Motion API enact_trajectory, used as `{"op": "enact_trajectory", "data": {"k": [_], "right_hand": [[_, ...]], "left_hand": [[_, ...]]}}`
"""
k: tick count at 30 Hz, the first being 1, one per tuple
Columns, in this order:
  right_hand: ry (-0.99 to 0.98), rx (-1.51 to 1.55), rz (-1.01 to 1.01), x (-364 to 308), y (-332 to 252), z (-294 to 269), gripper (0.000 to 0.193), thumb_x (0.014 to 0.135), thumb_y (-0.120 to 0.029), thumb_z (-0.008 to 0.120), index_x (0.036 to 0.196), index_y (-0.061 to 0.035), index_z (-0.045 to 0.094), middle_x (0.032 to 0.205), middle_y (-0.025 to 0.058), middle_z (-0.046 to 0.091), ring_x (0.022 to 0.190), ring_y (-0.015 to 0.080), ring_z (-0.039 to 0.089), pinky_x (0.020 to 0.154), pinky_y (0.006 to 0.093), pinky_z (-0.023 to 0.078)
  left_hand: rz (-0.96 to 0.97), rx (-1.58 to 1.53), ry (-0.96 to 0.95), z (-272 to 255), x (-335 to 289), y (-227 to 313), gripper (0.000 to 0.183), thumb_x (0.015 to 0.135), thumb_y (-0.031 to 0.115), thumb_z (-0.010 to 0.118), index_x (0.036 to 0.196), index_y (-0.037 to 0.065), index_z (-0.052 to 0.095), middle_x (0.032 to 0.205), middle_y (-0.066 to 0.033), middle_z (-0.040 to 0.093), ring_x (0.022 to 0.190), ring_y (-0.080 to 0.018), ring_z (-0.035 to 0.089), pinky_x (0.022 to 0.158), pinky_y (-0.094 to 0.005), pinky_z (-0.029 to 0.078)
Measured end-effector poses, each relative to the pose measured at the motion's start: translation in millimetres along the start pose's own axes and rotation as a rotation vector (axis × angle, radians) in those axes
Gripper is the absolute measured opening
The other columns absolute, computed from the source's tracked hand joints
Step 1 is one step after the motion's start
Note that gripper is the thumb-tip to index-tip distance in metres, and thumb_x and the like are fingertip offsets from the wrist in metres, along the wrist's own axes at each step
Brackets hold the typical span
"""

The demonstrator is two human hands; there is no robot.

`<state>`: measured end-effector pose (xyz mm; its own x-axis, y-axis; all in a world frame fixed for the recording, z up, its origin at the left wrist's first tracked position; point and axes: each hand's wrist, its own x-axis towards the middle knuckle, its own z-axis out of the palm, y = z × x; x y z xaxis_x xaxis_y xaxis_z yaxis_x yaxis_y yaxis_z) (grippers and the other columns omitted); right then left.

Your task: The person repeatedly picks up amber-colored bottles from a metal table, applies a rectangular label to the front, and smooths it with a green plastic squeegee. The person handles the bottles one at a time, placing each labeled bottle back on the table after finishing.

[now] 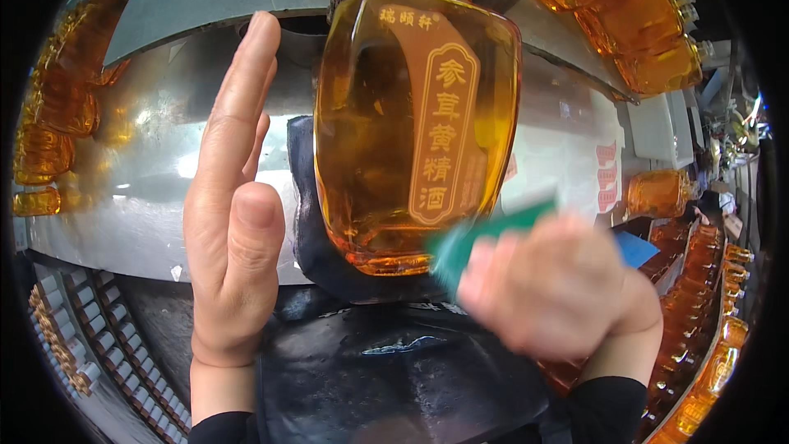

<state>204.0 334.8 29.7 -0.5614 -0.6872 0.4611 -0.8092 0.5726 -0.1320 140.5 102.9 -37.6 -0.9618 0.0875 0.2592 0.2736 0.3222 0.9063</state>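
A large flat glass bottle (pixel 366 123) of amber liquid lies in front of me, its neck pointing away. An orange-brown label (pixel 448 140) with gold lettering sits on its upper face. Beneath the bottle shows a dark padded cloth (pixel 304 222). My left hand (pixel 230 214) is held up just left of the bottle, fingers stretched out and holding nothing. At the bottle's lower right, my right hand (pixel 559 288) is closed on a green flat piece (pixel 485 238), smeared by motion. Whether the green piece touches the glass I cannot tell.
The metal worktop (pixel 156 173) is shiny. More amber bottles (pixel 633 25) stand at the far right, with others (pixel 66 107) along the left. Rows of small white-and-brown pieces (pixel 107 321) fill racks at lower left. A black apron (pixel 394 378) covers my lap.
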Motion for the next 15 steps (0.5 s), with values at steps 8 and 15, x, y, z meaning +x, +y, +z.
{"op": "enact_trajectory", "data": {"k": [8,15], "right_hand": [[-0.08,-0.047,-0.337,72,68,26,0.018,0.083,-0.013,0.066,0.098,-0.0029,0.066,0.092,0.0106,0.071,0.077,0.0171,0.068,0.063,0.0266,0.052],[-0.018,0.021,-0.265,70,67,27,0.022,0.088,-0.012,0.06,0.106,-0.002,0.066,0.096,0.0105,0.071,0.084,0.0154,0.069,0.066,0.024,0.053]], "left_hand": [[0.057,0.0,-0.025,-6,3,-13,0.095,0.089,0.079,0.027,0.149,0.007,0.042,0.155,-0.018,0.037,0.144,-0.0388,0.033,0.115,-0.0601,0.026],[-0.048,-0.038,-0.018,-9,2,0,0.088,0.095,0.072,0.025,0.149,0.005,0.04,0.154,-0.0188,0.037,0.144,-0.0353,0.034,0.117,-0.0538,0.027]]}}
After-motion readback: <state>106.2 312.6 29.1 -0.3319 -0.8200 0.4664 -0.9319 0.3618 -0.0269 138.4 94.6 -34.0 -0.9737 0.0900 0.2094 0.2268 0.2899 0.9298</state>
